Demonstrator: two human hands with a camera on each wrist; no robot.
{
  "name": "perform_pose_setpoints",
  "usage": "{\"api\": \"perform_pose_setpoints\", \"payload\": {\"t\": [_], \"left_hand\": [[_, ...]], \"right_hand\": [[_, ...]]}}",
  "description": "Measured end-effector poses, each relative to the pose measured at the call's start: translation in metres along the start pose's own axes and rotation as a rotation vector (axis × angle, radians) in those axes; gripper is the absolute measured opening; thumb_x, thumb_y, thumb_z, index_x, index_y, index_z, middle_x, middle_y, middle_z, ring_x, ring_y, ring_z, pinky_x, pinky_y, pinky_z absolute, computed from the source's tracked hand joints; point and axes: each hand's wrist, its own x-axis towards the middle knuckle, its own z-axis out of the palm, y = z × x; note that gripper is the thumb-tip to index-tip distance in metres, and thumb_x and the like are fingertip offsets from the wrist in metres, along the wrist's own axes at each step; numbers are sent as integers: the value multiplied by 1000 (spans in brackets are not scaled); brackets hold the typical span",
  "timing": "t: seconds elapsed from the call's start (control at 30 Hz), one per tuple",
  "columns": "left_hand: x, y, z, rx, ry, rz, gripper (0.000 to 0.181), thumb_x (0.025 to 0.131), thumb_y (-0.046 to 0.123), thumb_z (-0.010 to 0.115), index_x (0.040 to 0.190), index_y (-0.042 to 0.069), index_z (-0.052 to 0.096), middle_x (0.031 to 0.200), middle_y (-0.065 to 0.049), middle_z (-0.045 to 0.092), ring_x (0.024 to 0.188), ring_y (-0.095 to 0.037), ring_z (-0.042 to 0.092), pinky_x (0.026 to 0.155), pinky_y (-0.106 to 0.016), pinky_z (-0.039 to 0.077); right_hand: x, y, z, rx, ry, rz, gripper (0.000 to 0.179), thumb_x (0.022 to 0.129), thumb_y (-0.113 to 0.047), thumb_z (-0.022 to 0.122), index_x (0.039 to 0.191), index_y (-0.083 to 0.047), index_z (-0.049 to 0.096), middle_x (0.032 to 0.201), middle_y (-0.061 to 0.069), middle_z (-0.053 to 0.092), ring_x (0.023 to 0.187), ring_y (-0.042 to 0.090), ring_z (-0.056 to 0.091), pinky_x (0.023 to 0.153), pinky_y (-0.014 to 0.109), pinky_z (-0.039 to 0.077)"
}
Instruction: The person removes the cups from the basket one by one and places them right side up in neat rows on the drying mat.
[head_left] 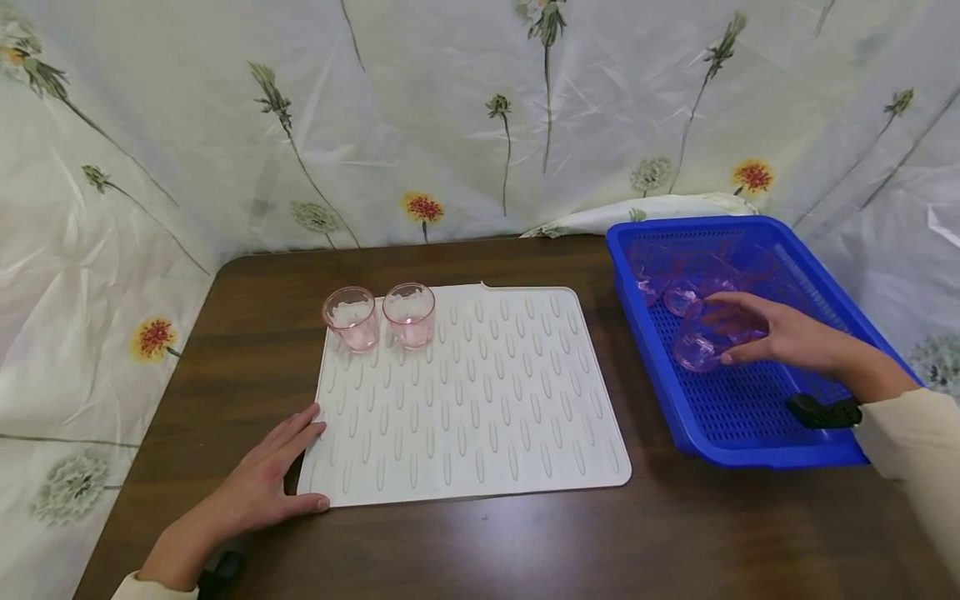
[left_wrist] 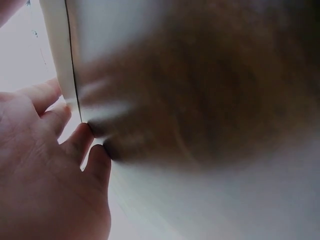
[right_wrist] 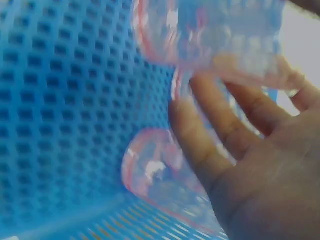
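My right hand (head_left: 795, 337) reaches into the blue basket (head_left: 731, 457) and grips a clear pink drinking glass (head_left: 696, 348) between thumb and fingers. In the right wrist view the fingers curve along the side of the held glass (right_wrist: 220, 25), and another pink glass (right_wrist: 162, 175) lies below it. My left hand (head_left: 258, 479) rests at the left edge of a white drying mat (head_left: 480, 417), fingers spread, thumb at its near left corner. Two pink glasses, one (head_left: 356, 323) at the mat's far left corner and one (head_left: 411, 319) to its right, stand side by side.
Several more pink glasses (head_left: 681, 296) sit toward the far end of the basket. The basket stands right of the mat on a dark wooden table (head_left: 480, 550). A flower-printed sheet (head_left: 450, 125) hangs behind the table and along both sides.
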Motion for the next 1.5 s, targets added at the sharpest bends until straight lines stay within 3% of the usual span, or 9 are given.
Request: {"api": "perform_pose_setpoints", "payload": {"t": [0.27, 0.5, 0.63, 0.77, 0.87, 0.93, 1.1, 1.3, 1.5], "left_hand": [[0, 0, 2, 4, -7, 11, 95, 74, 57, 80, 146, 6, 45, 160, -18, 31, 142, -47, 34, 109, -66, 37], [-1, 0, 2, 2, -8, 8, 94, 74, 55, 79, 146, 6, 45, 160, -18, 31, 142, -47, 34, 108, -66, 37], [-2, 0, 1, 2, -15, 3, 94, 74, 56, 79, 146, 6, 45, 160, -18, 31, 142, -47, 34, 109, -67, 37], [-3, 0, -1, 6, -9, 3, 94, 74, 55, 79, 146, 6, 45, 160, -19, 31, 142, -47, 34, 109, -66, 36], [-2, -1, -2, 7, -4, 5, 94, 74, 55, 80, 146, 5, 45, 160, -19, 31, 142, -48, 33, 109, -66, 36], [-2, 0, -3, 6, -11, 2, 95, 74, 56, 79, 147, 6, 44, 160, -19, 31, 142, -48, 33, 110, -66, 35], [-1, 1, -2, 1, -20, -3, 95, 74, 56, 79, 147, 6, 44, 161, -19, 30, 143, -49, 32, 110, -67, 35], [0, 0, -1, 8, 2, 19, 95, 74, 55, 80, 146, 5, 44, 160, -19, 31, 142, -48, 33, 109, -67, 36], [2, 0, -1, 3, -6, 14, 96, 74, 56, 79, 147, 6, 43, 161, -18, 30, 143, -48, 32, 110, -67, 35]], "right_hand": [[-5, -18, -18, 6, 117, -50, 70, 86, -4, 73, 146, -8, 38, 114, -22, 60, 100, -13, 58, 72, 17, 54], [4, -44, -32, 80, 190, -98, 67, 87, 4, 69, 143, -15, 39, 111, -23, 63, 98, -12, 62, 71, 15, 53], [20, -69, -36, 88, 227, -89, 70, 88, -1, 70, 146, -20, 37, 116, -22, 60, 99, -10, 60, 73, 12, 52], [45, -106, -33, 64, 239, -49, 76, 89, -17, 74, 152, -23, 31, 136, -2, 56, 118, 6, 59, 75, 7, 48], [66, -135, -24, 83, 220, -61, 81, 90, -22, 73, 155, -20, 26, 150, 15, 46, 133, 28, 52, 79, 7, 48], [81, -151, -15, 97, 200, -85, 82, 90, -23, 73, 156, -17, 25, 153, 18, 42, 137, 39, 46, 88, 16, 52], [118, -182, 10, 186, 180, -141, 80, 88, -16, 74, 154, -11, 28, 151, 17, 46, 135, 38, 50, 108, 52, 47], [153, -204, 44, 343, 162, -162, 79, 88, -10, 73, 153, -9, 29, 150, 19, 45, 136, 38, 48, 112, 54, 42], [174, -217, 82, 416, 146, -160, 81, 88, -9, 73, 155, -11, 27, 151, 16, 44, 136, 33, 48, 109, 52, 47]]}}
